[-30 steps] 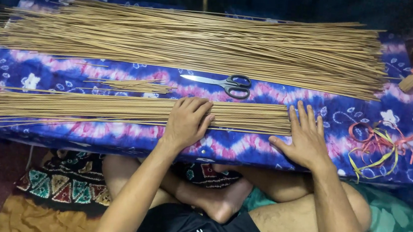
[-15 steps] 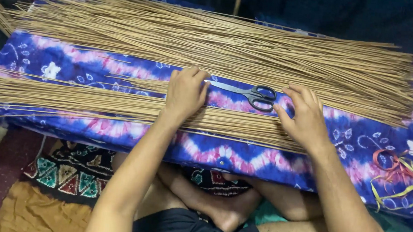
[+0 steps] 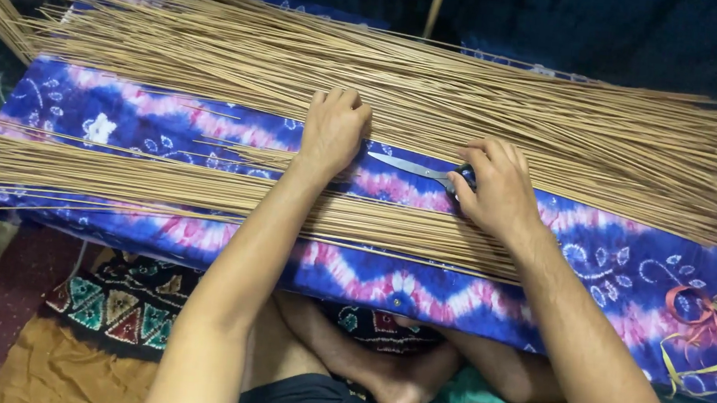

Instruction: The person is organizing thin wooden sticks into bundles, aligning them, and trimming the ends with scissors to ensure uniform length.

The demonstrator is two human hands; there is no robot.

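Hands have left the near stick bundle (image 3: 204, 186): right hand (image 3: 498, 192) now closes over the scissors (image 3: 417, 169) handles, left hand (image 3: 333, 130), fingers curled, presses the far pile (image 3: 470, 108) beyond the scissors.

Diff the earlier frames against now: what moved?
Both hands left the near stick bundle and went forward. The left hand now rests at the edge of the far stick pile; the right hand covers the scissors handles. Sticks, cloth and ribbons look unchanged.
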